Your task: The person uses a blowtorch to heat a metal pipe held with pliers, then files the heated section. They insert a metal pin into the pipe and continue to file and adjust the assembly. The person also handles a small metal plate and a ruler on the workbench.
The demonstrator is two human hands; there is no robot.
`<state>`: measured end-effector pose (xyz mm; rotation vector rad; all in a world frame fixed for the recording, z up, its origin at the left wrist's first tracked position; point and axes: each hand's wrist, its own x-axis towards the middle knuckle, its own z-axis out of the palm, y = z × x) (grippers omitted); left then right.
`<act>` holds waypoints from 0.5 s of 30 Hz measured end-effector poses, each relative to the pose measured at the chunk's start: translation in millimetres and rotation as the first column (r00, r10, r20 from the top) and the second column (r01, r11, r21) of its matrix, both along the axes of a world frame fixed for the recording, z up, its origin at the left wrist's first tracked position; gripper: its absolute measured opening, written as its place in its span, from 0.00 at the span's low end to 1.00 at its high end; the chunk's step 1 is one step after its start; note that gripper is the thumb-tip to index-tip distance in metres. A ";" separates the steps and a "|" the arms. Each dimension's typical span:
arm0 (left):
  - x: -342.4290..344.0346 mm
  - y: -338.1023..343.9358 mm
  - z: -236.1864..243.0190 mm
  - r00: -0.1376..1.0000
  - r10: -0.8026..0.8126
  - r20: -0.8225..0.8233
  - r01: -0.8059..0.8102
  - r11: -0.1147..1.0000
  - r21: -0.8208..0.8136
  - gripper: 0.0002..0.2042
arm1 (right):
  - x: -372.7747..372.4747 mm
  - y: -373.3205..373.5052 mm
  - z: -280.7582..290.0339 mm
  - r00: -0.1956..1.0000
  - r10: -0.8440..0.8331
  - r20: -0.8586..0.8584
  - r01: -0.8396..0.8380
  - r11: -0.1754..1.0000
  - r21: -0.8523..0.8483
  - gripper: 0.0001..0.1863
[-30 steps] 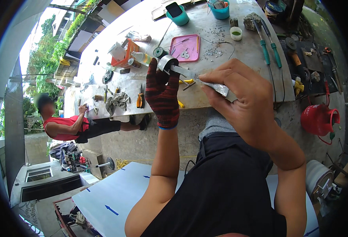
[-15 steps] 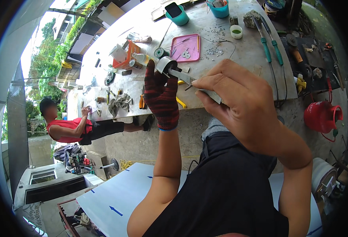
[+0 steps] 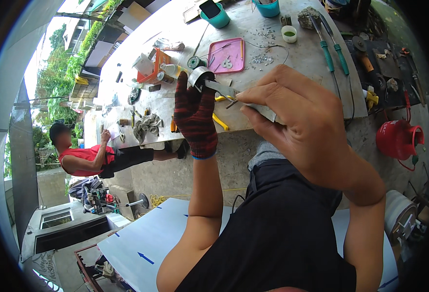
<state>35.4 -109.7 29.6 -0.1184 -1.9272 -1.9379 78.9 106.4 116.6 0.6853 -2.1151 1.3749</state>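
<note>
1. Gloved left hand [image 3: 196,119] holds a metal cylinder [image 3: 196,75] on the near side of the pink tray [image 3: 235,52].
2. Bare right hand [image 3: 302,117] pinches a flat metal strip [image 3: 223,89], nearer and rightward of the tray.
3. Orange basket [image 3: 152,76] stands left of the tray.
4. Red tank [image 3: 393,138]: well right of the tray.

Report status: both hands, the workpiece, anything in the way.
Left hand, gloved, holding metal cylinder. Right hand, bare, pinching flat strip. Strip end at cylinder's opening. Right hand covers part of strip.
</note>
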 end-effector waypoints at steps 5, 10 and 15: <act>-4.8 -2.3 -2.2 0.998 -0.057 0.028 0.054 0.993 0.106 0.33 | 3.0 27.4 8.9 0.997 -0.011 0.080 0.012 1.000 -0.015 0.11; -11.3 -5.8 -9.2 0.996 -0.066 0.057 0.059 0.992 0.113 0.33 | -2.9 58.1 -3.7 0.970 -0.136 0.199 0.172 0.969 -0.179 0.10; -20.0 3.7 -10.0 0.995 -0.067 0.079 0.054 0.987 0.151 0.32 | -59.2 102.3 -59.6 0.887 -0.325 0.328 0.408 0.885 -0.226 0.08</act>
